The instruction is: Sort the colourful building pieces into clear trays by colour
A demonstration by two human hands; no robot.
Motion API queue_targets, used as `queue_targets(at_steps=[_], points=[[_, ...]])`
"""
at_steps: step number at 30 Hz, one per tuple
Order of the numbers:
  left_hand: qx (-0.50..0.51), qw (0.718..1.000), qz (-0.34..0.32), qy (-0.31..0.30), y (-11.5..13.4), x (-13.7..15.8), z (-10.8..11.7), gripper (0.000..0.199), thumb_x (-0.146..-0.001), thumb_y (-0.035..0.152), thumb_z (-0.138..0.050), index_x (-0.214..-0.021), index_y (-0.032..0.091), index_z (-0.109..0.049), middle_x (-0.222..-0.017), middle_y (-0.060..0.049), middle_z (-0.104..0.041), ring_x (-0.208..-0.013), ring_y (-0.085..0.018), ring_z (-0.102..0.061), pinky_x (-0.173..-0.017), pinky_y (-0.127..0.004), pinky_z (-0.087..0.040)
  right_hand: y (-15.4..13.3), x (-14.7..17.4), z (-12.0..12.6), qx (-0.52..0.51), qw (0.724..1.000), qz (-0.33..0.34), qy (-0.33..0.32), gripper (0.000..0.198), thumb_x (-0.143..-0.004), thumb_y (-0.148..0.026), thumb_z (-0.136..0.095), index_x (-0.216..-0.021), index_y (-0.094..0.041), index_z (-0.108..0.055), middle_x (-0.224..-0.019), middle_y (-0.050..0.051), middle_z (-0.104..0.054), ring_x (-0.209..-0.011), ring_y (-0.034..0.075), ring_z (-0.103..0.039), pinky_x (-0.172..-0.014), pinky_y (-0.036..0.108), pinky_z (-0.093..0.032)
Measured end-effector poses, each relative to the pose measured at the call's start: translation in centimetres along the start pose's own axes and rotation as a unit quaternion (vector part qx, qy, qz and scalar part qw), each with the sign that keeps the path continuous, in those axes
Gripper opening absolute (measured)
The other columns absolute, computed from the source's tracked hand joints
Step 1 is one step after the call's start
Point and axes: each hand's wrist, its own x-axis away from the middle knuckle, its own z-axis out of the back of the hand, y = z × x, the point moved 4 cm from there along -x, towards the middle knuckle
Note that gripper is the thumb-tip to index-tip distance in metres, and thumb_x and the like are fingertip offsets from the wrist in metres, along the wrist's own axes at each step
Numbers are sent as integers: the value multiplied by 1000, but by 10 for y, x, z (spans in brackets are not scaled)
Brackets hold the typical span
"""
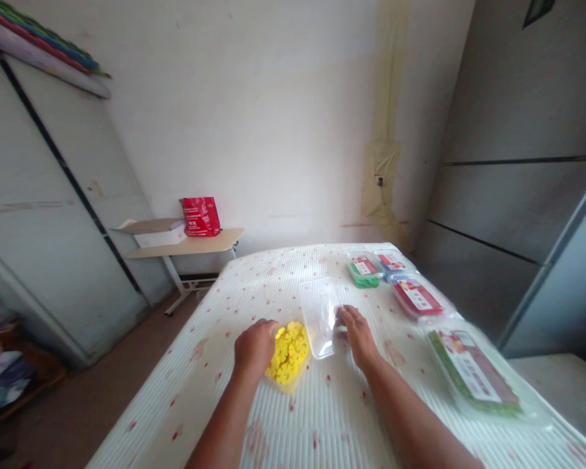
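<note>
Open box of yellow pieces lies lengthwise, near to far

The clear box (pixel 286 389) sits on the cloth-covered bench (pixel 251 286), in front of the person and between the forearms. Its long axis runs away from the person, the far end leaning slightly right. Yellow flower-shaped pieces (pixel 290 352) fill it up to about the rim.

The left hand (pixel 254 348) is curled at the box's left side, thumb by the rim; whether it pinches rim or piece, I cannot tell. Just right of the box lies a clear lid (pixel 321 319), also lengthwise, its far end leaning left. The right hand (pixel 359 335) has bent fingers at the lid's right edge; its grip is unclear.

Along the bench's right side stand four covered, labelled boxes: the nearest (pixel 476 368) has green contents, then red (pixel 417 296), blue (pixel 394 262) and green (pixel 365 267).
</note>
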Motion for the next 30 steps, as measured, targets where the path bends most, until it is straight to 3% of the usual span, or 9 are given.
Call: queue_targets(at_steps=[2,6,9,13,17,21,25,30], points=[[13,999,-40,-14,1,-3,-2,35,-78,10,-48,-101,27,-68,-104,-5,-69,-95,-18,-62,-81,-24,-41,-1,4,-8,-2,1000,2,-22,35,-68,-55,-57,-67,-20,-50,-69,0,-56,-66,13,-53,-55,21,-43],[103,988,-109,-33,-1,-11,-7,41,-76,4,-46,-100,28,-69,-104,0,-69,-97,-14,-61,-84,-19,-40,1,6,-16,-14,999,-15,-49,34,-69,-53,-56,-67,-20,-49,-61,-2,-54,-56,10,-50,-50,21,-41],[154,981,-112,-30,-4,-18,-11,38,-74,5,-48,-97,27,-70,-100,1,-71,-94,-13,-62,-84,-19,-41,4,3,-14,-28,998,-26,-46,31,-69,-50,-55,-68,-20,-48,-61,-2,-57,-48,8,-46,-45,19,-37],[145,986,-74,-24,-9,-24,-17,33,-70,11,-55,-96,23,-71,-83,-1,-72,-78,-15,-63,-74,-22,-44,9,0,-10,-44,997,-50,-38,28,-66,-46,-57,-70,-20,-50,-58,-2,-59,-42,8,-46,-40,20,-34],[135,988,-62,-27,-9,-27,-21,23,-68,13,-57,-82,22,-73,-80,-3,-73,-77,-17,-64,-72,-24,-45,9,-4,-1,-61,997,-56,8,28,-65,-46,-57,-73,-20,-51,-53,-3,-58,-39,9,-47,-39,21,-34],[143,982,-109,-50,-1,-27,-20,34,-67,5,-52,-87,22,-74,-88,-3,-73,-83,-15,-64,-78,-23,-44,7,-11,16,-84,992,-53,81,30,-63,-46,-58,-78,-20,-54,-51,-6,-56,-38,8,-45,-39,20,-31],[138,976,-152,-75,8,-27,-20,38,-68,2,-49,-90,22,-74,-78,-1,-72,-74,-14,-63,-76,-23,-45,11,-17,26,-108,983,-61,134,30,-62,-45,-61,-80,-21,-57,-44,-10,-49,-36,8,-39,-37,20,-24],[119,976,-179,-37,10,-18,-18,47,-69,-1,-46,-100,23,-71,-90,-3,-68,-81,-14,-61,-78,-24,-44,22,-20,27,-140,974,-97,149,21,-61,-36,-65,-72,-21,-56,-42,-10,-46,-36,8,-40,-37,21,-26]])
